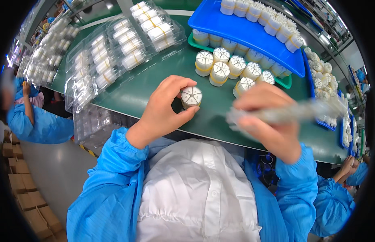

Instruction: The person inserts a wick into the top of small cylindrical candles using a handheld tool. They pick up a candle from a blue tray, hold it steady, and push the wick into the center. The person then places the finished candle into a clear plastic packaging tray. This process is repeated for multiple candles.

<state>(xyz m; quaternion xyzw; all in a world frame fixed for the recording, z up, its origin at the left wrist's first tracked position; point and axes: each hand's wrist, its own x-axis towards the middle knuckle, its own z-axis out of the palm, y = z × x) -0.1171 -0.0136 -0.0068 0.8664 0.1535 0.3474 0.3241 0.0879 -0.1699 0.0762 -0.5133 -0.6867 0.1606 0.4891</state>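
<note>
My left hand (165, 107) grips a short white cylinder (191, 97) between thumb and forefinger, near the table's front edge. Its round top is divided into wedge-shaped segments. To the right, my right hand (272, 117) is closed around a long, pale, pen-like tool (300, 113). Motion smears that tool, so its exact kind is unclear. Its blurred front end points toward the cylinder but stays apart from it. Just beyond my hands, several similar cylinders (220, 72) stand upright in a loose group, with yellow bands around their sides.
Clear plastic trays (111, 56) of banded white pieces cover the table's left side. A blue tray (248, 32) at the back bears more cylinders, above a green tray (290, 82) holding others. Another blue tray (326, 124) lies right. Co-workers' sleeves (42, 125) show at both sides.
</note>
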